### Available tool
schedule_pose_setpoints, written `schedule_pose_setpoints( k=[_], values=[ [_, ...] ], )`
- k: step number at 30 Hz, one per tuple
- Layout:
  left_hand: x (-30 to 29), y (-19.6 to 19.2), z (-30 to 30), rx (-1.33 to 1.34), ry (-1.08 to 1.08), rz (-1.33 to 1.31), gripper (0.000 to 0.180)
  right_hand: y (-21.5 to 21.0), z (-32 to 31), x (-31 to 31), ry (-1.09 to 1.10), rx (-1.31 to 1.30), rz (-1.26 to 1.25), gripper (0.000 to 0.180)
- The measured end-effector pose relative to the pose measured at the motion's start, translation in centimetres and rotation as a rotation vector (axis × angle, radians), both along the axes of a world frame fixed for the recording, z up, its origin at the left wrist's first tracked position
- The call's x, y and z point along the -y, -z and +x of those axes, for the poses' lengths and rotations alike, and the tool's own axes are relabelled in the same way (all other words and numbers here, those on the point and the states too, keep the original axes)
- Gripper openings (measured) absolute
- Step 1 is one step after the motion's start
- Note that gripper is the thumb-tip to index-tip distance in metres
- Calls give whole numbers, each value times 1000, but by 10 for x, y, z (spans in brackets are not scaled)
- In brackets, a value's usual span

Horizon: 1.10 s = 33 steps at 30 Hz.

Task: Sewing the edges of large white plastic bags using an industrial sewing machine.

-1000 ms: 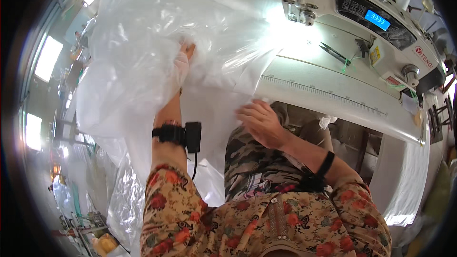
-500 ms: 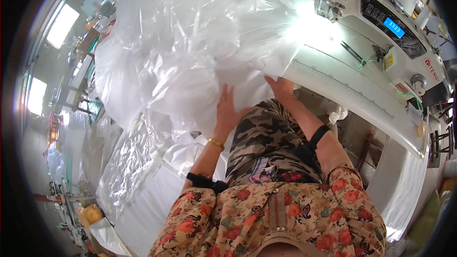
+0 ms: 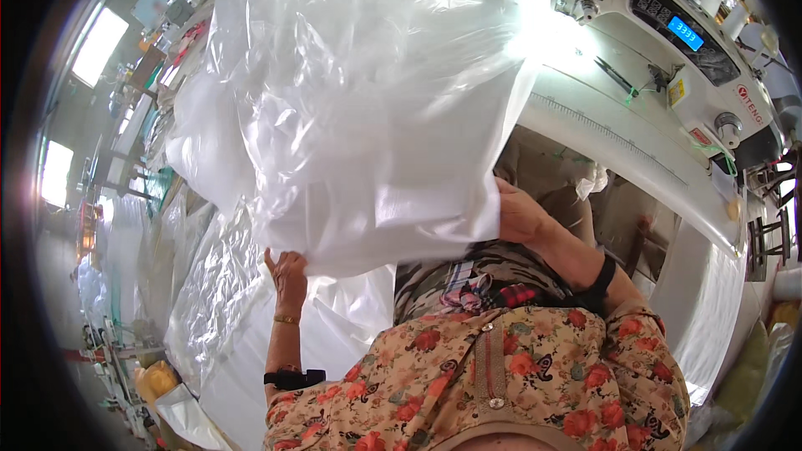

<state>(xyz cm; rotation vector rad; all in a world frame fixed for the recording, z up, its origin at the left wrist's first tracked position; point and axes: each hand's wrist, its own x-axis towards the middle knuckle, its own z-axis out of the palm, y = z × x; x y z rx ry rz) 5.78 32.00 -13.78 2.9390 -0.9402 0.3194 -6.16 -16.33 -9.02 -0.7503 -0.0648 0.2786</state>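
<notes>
A large sheet of thin, glossy white plastic film (image 3: 376, 142) spreads from the sewing machine toward my lap. My left hand (image 3: 289, 276) pinches its near left corner, fingers closed on the edge. At the near right edge, my right hand (image 3: 522, 215) grips the film, with part of its fingers hidden behind it. Between the two hands the edge is drawn fairly straight across, over my camouflage trousers (image 3: 426, 280). The far part of the sheet lies up beside the lit needle area.
The white sewing machine (image 3: 693, 50) with a lit display stands at the right. On its bed lie thread snips (image 3: 616, 77) with a green thread and a printed ruler (image 3: 610, 138). More crumpled clear film (image 3: 221, 284) hangs at the left. A yellow object (image 3: 157, 380) sits lower left.
Both hands, open before, have closed on the film's near edge. The left moved left and toward me, the right slightly nearer and right. The sheet's edge now stretches over my lap.
</notes>
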Motion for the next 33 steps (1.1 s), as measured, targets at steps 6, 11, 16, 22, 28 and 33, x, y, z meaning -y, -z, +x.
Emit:
schedule_pose_setpoints(
  k=[6, 11, 16, 22, 28, 33],
  values=[
    [-58, 56, -46, -180, 14, 299, 23, 5, -27, -15, 152, -227, -294, 41],
    [40, -38, -35, -512, 129, 340, 24, -15, -59, -5, 417, -230, -422, 48],
    [187, -151, -53, -683, 602, -42, 29, -32, -53, -19, 353, -126, -1133, 35],
    [310, -148, -2, 48, 716, -267, 38, -64, -24, -31, 653, 632, -1781, 32],
    [273, -84, 61, 120, 362, 165, 42, -53, -43, -9, 346, 402, -1838, 28],
    [85, -35, 146, 24, -64, 377, 42, -33, -73, 18, 396, 240, -1843, 26]
  ],
)
